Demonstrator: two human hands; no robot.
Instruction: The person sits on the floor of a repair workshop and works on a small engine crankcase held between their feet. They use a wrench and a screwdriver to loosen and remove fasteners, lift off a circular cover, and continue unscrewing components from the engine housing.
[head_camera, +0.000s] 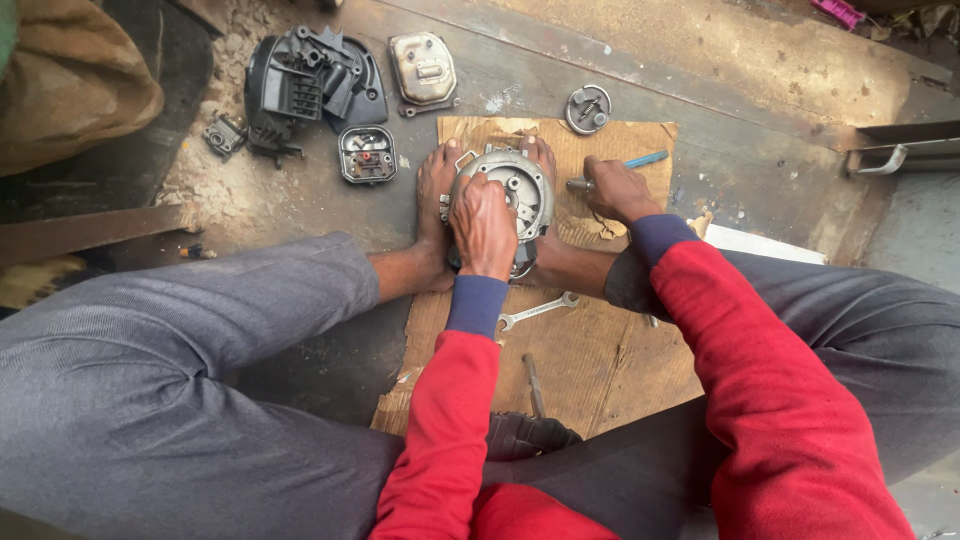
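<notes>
Left hand (483, 225): pressing closed on the round metal engine housing (512, 188), which bare feet are clamping on the cardboard (590, 360).
Right hand (617, 190): gripping a blue-handled screwdriver (640, 161) just right of it.
Risk: the tool could be slipping toward toes.

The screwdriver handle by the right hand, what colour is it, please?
Light blue handle, seen in the head view.
</notes>
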